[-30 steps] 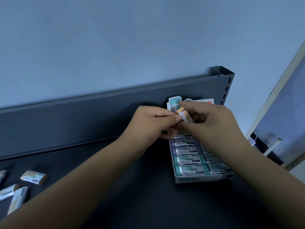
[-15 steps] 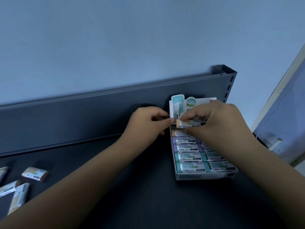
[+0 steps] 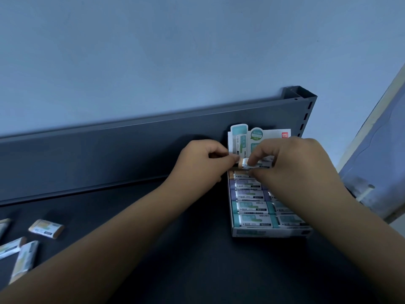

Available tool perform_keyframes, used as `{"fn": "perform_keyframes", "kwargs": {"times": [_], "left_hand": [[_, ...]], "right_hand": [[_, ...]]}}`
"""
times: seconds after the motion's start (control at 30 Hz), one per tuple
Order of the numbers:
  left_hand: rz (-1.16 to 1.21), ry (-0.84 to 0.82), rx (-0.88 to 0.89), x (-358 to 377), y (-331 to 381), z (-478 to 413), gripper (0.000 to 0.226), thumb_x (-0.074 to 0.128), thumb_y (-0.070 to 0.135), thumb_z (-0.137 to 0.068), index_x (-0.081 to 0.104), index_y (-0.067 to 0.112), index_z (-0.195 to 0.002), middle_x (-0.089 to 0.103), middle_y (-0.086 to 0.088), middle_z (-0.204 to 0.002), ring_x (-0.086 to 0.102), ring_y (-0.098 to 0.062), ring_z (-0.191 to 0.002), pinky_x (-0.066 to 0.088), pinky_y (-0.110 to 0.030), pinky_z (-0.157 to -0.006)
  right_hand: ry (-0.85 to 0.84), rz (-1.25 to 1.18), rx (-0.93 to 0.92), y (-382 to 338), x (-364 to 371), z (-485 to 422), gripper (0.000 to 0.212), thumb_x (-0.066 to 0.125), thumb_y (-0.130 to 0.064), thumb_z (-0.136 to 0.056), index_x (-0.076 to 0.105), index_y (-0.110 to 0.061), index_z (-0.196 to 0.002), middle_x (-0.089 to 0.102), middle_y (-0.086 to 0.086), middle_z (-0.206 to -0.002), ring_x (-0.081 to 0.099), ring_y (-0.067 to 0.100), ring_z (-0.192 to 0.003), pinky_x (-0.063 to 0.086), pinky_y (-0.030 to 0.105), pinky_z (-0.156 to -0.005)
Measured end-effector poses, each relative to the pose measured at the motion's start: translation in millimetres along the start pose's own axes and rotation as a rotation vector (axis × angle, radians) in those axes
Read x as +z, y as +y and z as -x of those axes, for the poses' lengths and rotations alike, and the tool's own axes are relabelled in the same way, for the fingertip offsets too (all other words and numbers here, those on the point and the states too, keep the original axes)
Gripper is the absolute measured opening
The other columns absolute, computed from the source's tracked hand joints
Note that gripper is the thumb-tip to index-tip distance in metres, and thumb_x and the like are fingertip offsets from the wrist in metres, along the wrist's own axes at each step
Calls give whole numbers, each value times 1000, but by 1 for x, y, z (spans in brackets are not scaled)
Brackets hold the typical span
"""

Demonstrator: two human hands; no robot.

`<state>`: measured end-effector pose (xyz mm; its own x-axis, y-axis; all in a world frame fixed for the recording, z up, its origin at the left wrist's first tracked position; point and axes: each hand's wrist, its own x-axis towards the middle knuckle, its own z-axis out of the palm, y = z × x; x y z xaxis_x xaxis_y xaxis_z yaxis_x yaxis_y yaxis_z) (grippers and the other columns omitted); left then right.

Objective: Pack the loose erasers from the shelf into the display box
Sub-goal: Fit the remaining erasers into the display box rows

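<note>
While both forearms reach across the dark shelf (image 3: pixel 197 266), the nearest task items are the loose erasers (image 3: pixel 46 228), which lie well to the left of the display box (image 3: pixel 271 233) and nearer the person than its front wall. Inside the box, the near rows are filled with packed erasers (image 3: pixel 252 220) set crosswise, their long axes running from its left wall to its right. Over the box's far end both hands meet on one eraser (image 3: pixel 252 166) (tan-ended, white sleeve), held just above the last row with its long axis likewise crosswise. The left hand (image 3: pixel 201 163) pinches the tan left end with curled fingers. The right hand (image 3: pixel 293 170) grips the sleeve between thumb and forefinger. The slot beneath is hidden by the fingers, but the eraser seems to need only a straight push down, and the right hand, directly over the box, looks better placed for it. Behind the box's far end its header card (image 3: pixel 258 137) stands against the shelf's back panel (image 3: pixel 131 154).
</note>
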<state>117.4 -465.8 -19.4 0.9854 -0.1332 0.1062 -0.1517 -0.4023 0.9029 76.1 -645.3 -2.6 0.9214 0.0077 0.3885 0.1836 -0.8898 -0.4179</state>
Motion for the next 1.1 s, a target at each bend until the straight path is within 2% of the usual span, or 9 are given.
{"fn": "perform_keyframes", "kwargs": {"times": [0.2,0.3,0.43,0.53,0.6,0.67,0.87,0.93,1.1], "left_hand": [[135,18,-162,-1,8,0,7,74,16,-90,77,11,-86,75,-6,-80,63,-10,-58,48,-19,-47],[206,1,-240,1,12,-3,4,74,11,-90,74,9,-86,78,-8,-82,71,-13,-65,55,-24,-57],[327,29,-309,3,14,-5,15,78,4,-84,68,10,-93,79,-7,-89,77,-18,-75,54,-24,-56],[211,82,-209,4,7,-5,27,83,4,-78,69,8,-102,77,-7,-92,73,-8,-71,52,-17,-52],[83,117,-100,6,-1,-4,34,87,8,-75,70,14,-104,77,-1,-87,73,-10,-74,59,-25,-64],[-13,127,5,8,-5,-4,32,84,9,-76,73,21,-103,76,4,-81,73,-11,-76,62,-37,-75],[-276,179,232,12,-11,-2,18,72,9,-82,78,25,-88,68,9,-82,63,-5,-77,55,-34,-71],[-319,225,261,13,-13,-3,15,73,13,-83,78,26,-88,62,9,-84,59,-6,-79,53,-33,-71],[-241,155,215,12,-15,-9,16,68,8,-85,75,22,-89,75,13,-87,69,-3,-84,59,-34,-76]], "right_hand": [[-5,2,-32,-3,-4,1,29,83,-27,-77,60,-45,-73,78,-8,-100,70,19,-93,57,33,-69],[8,18,-41,-2,-4,2,21,83,-26,-77,67,-41,-78,78,-7,-98,70,20,-93,57,35,-68],[14,30,-59,1,-1,2,16,81,-22,-80,74,-35,-85,78,-4,-101,70,24,-100,58,36,-70],[24,45,-100,2,1,2,15,82,-24,-80,76,-34,-90,78,-5,-98,70,25,-95,58,37,-71],[44,90,-127,1,2,3,13,81,-25,-81,76,-32,-91,77,-5,-93,69,26,-88,56,36,-70],[68,147,-166,0,5,3,11,80,-23,-81,77,-28,-90,74,-3,-88,67,28,-80,54,36,-66],[64,189,-180,3,14,2,13,77,-9,-78,76,-19,-86,62,2,-91,61,34,-71,54,41,-57],[58,207,-174,4,15,2,11,78,-9,-78,76,-17,-86,61,2,-91,61,34,-70,53,41,-56],[28,289,-146,3,25,4,10,77,-3,-74,75,-12,-80,59,5,-89,60,34,-60,53,38,-51]]}}
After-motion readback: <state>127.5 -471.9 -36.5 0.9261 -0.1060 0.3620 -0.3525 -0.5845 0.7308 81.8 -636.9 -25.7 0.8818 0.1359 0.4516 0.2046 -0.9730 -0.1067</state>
